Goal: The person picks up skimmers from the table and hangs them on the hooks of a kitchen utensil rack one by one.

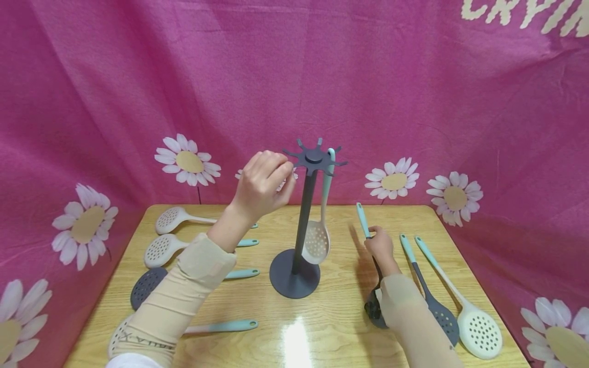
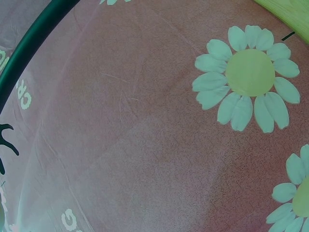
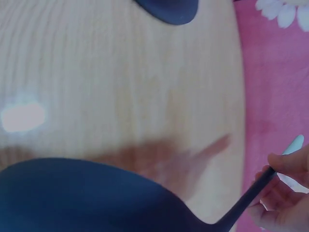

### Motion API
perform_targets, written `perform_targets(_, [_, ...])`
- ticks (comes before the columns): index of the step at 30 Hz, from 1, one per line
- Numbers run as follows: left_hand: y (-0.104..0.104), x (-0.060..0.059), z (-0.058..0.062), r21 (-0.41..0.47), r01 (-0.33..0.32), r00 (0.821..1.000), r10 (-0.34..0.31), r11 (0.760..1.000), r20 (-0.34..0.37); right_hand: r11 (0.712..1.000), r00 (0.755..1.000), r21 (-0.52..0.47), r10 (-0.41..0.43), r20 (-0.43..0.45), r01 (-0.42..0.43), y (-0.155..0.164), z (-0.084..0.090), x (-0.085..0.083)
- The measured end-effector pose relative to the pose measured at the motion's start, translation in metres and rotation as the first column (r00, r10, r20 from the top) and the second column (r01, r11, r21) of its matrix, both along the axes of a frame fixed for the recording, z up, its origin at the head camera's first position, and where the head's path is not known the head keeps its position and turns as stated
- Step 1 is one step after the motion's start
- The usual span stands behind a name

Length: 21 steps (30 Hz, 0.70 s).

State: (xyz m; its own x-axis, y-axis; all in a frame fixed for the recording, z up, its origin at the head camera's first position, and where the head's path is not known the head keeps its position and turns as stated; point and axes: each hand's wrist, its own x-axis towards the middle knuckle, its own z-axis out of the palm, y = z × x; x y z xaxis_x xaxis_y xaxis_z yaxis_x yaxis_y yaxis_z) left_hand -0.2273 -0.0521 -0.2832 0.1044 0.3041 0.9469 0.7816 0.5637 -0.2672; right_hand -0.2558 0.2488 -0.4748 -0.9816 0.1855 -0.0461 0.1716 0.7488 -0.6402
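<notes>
The dark grey ladle with a teal handle [image 1: 370, 266] is tilted over the right half of the pale wooden table [image 1: 331, 317], its teal end raised toward the back and its bowl low near the front; the right hand [image 1: 380, 246] has its fingers curled round the shaft where grey meets teal. In the head view the sleeve covers most of the bowl, and in the right wrist view the bowl fills the lower frame as a dark blur, with only fingertips [image 3: 285, 162] pinching the thin shaft at the edge. The left hand [image 1: 263, 183] is raised to the spoked top of the dark grey utensil stand [image 1: 301, 240], fingers bent and bunched near one prong; whether they actually touch it cannot be told, and the left wrist view shows only cloth and a sliver of prong. A cream slotted spoon with a teal handle [image 1: 318, 232] hangs from the stand. Right of the ladle lie a grey slotted spatula [image 1: 430, 294] and a cream skimmer [image 1: 465, 306]. Four more utensils lie at left, partly hidden by the left forearm. A pink daisy-printed cloth [image 1: 138, 92] hangs behind.
</notes>
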Motion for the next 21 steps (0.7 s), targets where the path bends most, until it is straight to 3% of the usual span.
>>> perform_targets(9, [0.000,0.000,0.000,0.000,-0.001,1.000,0.001,1.000,-0.004,0.993,0.975,-0.114,-0.034,-0.218,0.010,-0.019,0.033,-0.002])
perform_targets(21, [0.000,-0.001,0.000,0.003,0.001,1.000,-0.001,1.000,-0.008,0.951,0.880,-0.293,-0.056,-0.472,-0.097,-0.041,0.082,0.015])
